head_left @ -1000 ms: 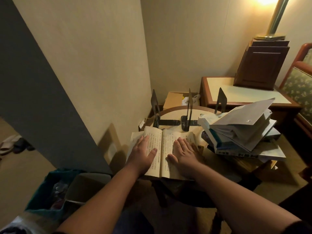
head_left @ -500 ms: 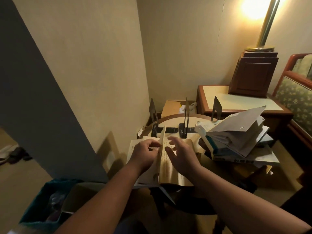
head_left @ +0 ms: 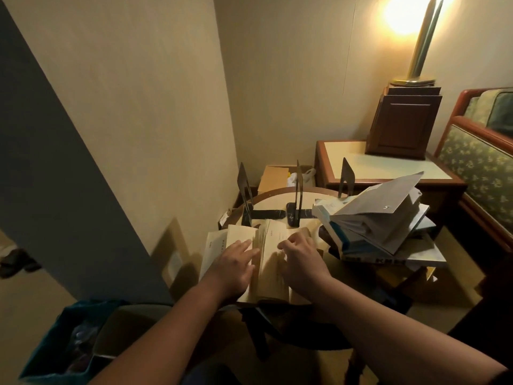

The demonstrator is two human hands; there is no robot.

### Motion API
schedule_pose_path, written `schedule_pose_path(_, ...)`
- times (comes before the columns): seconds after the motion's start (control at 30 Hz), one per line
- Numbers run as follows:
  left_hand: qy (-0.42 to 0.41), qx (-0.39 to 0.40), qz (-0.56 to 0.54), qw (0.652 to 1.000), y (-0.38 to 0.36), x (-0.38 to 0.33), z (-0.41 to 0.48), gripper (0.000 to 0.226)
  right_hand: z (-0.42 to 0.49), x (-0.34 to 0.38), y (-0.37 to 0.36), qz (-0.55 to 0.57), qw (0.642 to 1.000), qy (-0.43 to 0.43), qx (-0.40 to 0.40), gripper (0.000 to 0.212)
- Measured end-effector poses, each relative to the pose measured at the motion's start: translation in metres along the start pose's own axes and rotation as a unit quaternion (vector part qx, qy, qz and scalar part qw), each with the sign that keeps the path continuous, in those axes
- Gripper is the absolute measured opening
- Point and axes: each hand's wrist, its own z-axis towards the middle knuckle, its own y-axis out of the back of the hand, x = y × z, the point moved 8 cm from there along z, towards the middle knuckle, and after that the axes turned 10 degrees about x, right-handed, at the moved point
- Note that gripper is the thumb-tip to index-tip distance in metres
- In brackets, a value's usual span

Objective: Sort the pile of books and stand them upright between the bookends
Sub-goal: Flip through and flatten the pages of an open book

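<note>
Head view; entries run from nearest to farthest, each placed by the open book [head_left: 268, 247].

1. Teal bin [head_left: 47, 343]: low, well to the left of the book and nearer to me. A grey-brown carton [head_left: 125, 326] sits at its right edge.
2. My left hand [head_left: 234, 266]: on the book's left-hand page, fingers straight and spread, lying flat, gripping nothing.
3. My right hand [head_left: 302, 262]: on the book's right-hand page, fingers bent, tips touching the paper. Whether they pinch a leaf I cannot tell.
4. Open book: lies flat on the near part of the round table [head_left: 277, 201], between my two hands. Its middle leaves stand up fanned and blurred at the gutter. A pale booklet [head_left: 212, 245] juts out from under its left side.
5. Three dark metal bookends, upright on the table just beyond the book: left bookend [head_left: 245, 187], middle bookend [head_left: 298, 187], right bookend [head_left: 347, 180]. Bare table top shows between the first two.
6. Pile of books [head_left: 380, 232]: just right of the book, volumes lying flat and askew. The topmost grey-covered book [head_left: 388, 198] is propped open like a tent. The right bookend rises behind the pile.
7. Cardboard box [head_left: 274, 176]: beyond the book, past the table's far rim, against the wall.
8. Side table [head_left: 374, 165]: beyond and right of the book. It carries a dark wooden cabinet [head_left: 402, 123], with a lit lamp [head_left: 422, 40] on top.
9. Upholstered chair [head_left: 477, 168]: far right of the book, floral green fabric in a wooden frame.
</note>
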Motion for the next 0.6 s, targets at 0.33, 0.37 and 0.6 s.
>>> schedule_pose_path(0.33, 0.041, 0.049, 0.039, 0.997, -0.033, 0.023, -0.006, 0.053, 0.004, 0.015, -0.027, -0.068, 0.994, -0.012, 0.084, 0.080)
schedule_pose_path(0.37, 0.040, 0.046, 0.034, 0.998, -0.034, 0.024, -0.006, 0.053, 0.005, 0.015, -0.028, -0.064, 0.994, -0.024, 0.082, 0.088)
schedule_pose_path(0.6, 0.029, 0.048, 0.010, 0.998, -0.031, 0.023, -0.009, 0.054, 0.005, 0.012, -0.018, 0.057, 0.996, -0.041, 0.062, 0.069)
